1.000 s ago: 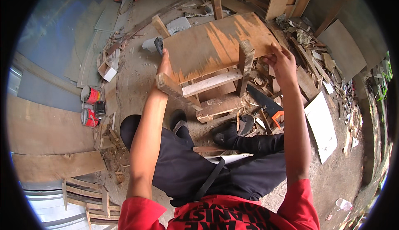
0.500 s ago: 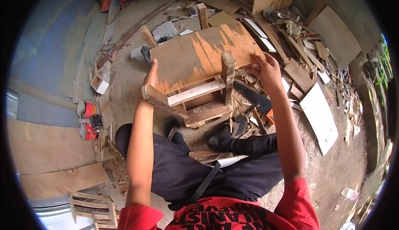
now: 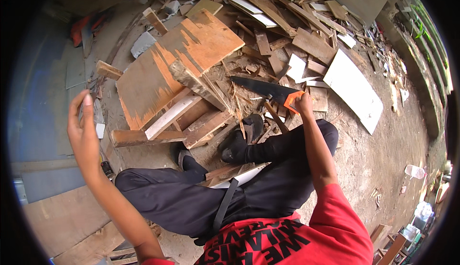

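My right hand is closed round the orange handle of a handsaw. Its dark blade points left, over wood scraps beside the stool frame. Raised at the left, my left hand is empty, its fingers stretched out and apart. In front of me stands a rough wooden stool frame, its legs sticking up at several corners. Across the frame lies a plywood panel, worn in dark and orange-brown streaks; neither hand touches it.
Scrap boards are heaped at the far right, with a white panel near them. Plywood sheets lie at the left. A clear plastic bottle is on the floor at right. My shoes are close to the frame.
Both hands have let go of the plywood panel. My right hand has taken hold of the handsaw on the floor; my left hand has moved away to the left. The view has turned.
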Demonstrator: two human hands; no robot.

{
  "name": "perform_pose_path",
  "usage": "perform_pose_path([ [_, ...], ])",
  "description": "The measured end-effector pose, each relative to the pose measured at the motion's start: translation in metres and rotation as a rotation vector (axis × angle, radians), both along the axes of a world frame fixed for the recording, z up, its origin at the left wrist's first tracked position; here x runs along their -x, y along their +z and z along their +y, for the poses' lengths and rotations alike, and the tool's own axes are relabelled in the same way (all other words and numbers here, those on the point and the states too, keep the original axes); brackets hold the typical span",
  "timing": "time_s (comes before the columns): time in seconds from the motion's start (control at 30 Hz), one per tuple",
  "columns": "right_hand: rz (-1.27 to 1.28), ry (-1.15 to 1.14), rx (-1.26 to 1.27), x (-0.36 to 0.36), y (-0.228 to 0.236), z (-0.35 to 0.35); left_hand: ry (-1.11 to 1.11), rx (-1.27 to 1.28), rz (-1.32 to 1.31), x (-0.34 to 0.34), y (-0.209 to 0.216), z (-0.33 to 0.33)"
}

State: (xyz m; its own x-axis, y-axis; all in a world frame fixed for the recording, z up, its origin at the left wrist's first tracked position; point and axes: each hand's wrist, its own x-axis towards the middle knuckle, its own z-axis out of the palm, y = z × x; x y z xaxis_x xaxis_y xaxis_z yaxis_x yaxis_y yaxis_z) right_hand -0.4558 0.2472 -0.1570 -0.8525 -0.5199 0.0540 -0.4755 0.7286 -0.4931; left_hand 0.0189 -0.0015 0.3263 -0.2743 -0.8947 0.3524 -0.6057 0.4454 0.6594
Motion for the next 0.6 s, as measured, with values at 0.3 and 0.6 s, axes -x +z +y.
perform_pose_path([
  [0.3,0.085,0.293,-0.617,-0.046,-0.041,-0.019,0.015,0.070,-0.341,0.082,-0.092,-0.006],
  [0.6,0.166,0.349,-0.769,-0.029,-0.058,-0.015,0.135,0.062,-0.535,0.086,-0.121,-0.008],
])
